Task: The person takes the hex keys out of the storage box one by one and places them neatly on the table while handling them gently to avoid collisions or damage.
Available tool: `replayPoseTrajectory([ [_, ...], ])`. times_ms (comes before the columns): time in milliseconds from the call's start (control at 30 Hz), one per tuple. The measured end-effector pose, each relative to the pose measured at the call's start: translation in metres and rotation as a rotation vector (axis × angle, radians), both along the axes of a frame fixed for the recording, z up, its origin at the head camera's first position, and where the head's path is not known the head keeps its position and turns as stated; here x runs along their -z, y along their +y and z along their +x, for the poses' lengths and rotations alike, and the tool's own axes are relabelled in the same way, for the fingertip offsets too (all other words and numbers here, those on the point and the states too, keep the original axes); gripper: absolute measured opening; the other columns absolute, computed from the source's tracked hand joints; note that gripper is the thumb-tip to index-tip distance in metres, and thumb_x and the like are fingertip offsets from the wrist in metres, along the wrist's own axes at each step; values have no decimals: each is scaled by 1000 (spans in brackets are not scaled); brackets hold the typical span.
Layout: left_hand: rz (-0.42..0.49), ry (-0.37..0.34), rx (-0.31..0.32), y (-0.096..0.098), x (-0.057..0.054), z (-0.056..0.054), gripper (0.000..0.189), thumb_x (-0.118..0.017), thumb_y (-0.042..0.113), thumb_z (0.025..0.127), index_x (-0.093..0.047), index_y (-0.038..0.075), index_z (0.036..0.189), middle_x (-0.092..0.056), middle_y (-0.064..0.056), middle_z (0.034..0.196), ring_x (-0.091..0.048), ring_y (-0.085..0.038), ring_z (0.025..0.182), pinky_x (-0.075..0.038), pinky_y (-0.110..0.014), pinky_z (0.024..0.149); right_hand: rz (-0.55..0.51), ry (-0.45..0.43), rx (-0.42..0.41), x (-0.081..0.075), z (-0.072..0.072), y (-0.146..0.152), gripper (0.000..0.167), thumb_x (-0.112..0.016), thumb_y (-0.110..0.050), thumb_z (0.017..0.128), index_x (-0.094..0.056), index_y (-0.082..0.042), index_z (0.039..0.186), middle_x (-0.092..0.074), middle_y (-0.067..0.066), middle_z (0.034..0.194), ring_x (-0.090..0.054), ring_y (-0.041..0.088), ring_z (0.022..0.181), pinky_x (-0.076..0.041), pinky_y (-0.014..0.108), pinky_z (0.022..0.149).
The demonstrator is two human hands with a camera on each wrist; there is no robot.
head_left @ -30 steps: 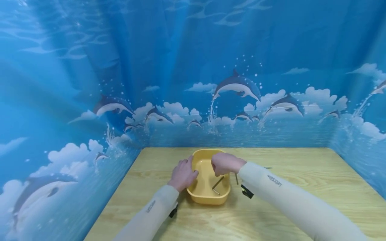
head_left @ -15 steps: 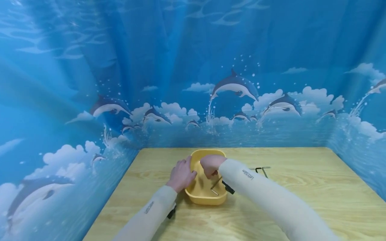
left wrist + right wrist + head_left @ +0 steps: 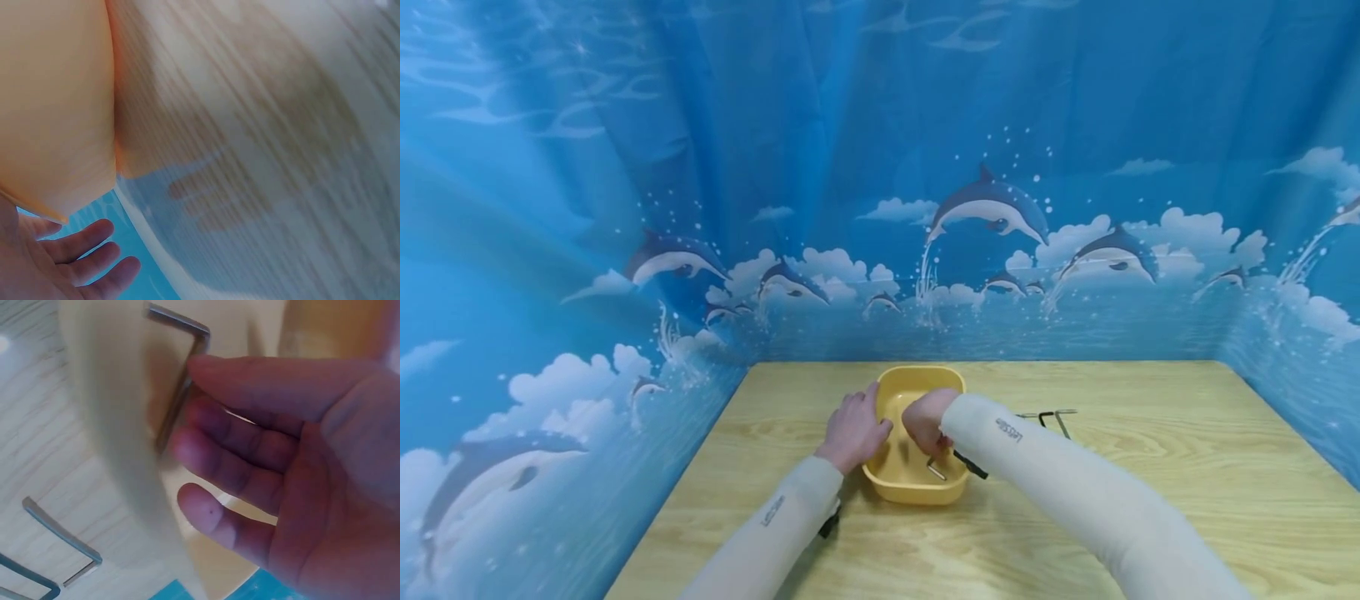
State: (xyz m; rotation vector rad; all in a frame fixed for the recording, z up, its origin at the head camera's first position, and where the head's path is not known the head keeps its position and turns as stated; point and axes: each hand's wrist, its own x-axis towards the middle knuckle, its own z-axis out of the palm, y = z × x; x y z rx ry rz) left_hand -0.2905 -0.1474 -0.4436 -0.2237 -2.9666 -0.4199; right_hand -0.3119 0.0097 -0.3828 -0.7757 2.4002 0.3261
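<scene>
A yellow plastic basin point(image 3: 917, 493) stands on the table. My left hand point(image 3: 853, 431) holds its left rim, the thumb inside and the other fingers along the outside; in the left wrist view some of those fingers spread free of the wall. My right hand point(image 3: 927, 419) reaches down into the basin. There, a metal hex key point(image 3: 178, 394) lies at the right side, with the thumb tip over its long arm and the fingertips close against it. In the head view only the key's short end shows below the right hand.
Several more hex keys point(image 3: 1047, 417) lie on the wooden table point(image 3: 1150, 467) right of the basin, partly behind the right sleeve. A blue dolphin-print curtain point(image 3: 865, 208) borders the table at the back and sides.
My right hand has moved left and down into the basin, to the hex key there, uncovering more of the keys on the table. The left hand stays at the rim.
</scene>
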Motion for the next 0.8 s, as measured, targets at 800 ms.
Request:
replayPoseTrajectory([
  [800, 2, -9, 5, 0, -4, 2, 71, -62, 35, 95, -36, 9, 155, -60, -20, 134, -55, -37, 124, -51, -54, 97, -153, 111, -131, 11, -1, 8, 12, -74, -9, 81, -71, -18, 73, -59, -8, 62, -50, 6, 55, -42, 21, 51],
])
